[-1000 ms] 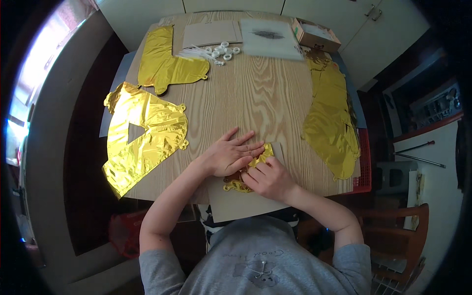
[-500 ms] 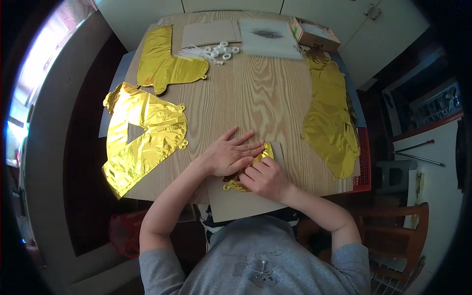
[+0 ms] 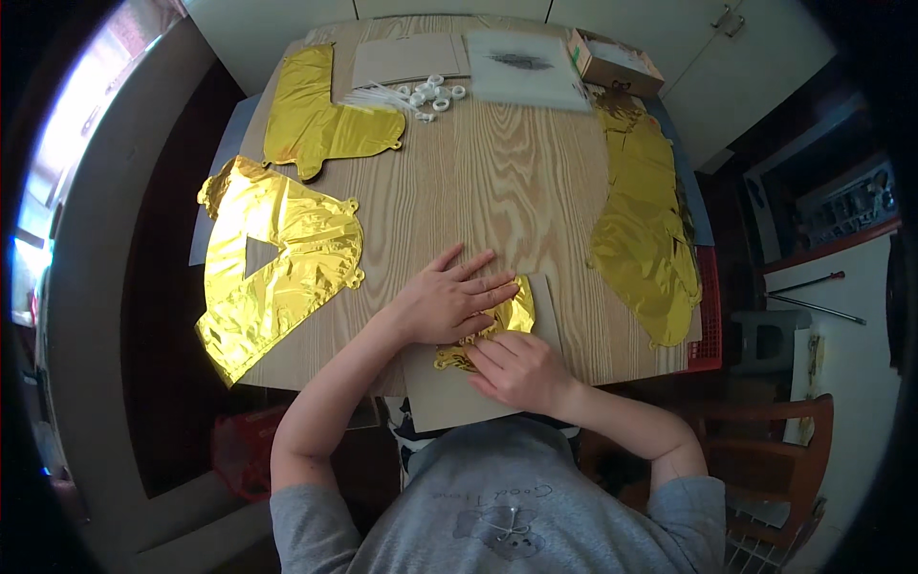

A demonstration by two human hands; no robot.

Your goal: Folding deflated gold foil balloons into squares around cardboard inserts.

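Observation:
A small folded gold foil balloon lies on a beige card sheet at the table's near edge. My left hand is spread flat over the foil's upper left part, fingers stretched out. Just below it, the bent fingers of my right hand are closed at the foil's lower edge, beside its small tabs. Part of the foil is hidden under both hands.
On the left lie an A-shaped foil balloon and an L-shaped one. More gold foil balloons lie right. At the back are white ribbon rolls, white sticks, card sheets, clear bags and a cardboard box.
My right hand has shifted slightly down and right, its fingers less tightly curled. More of the gold foil shows between the hands. My left hand has stayed nearly in place.

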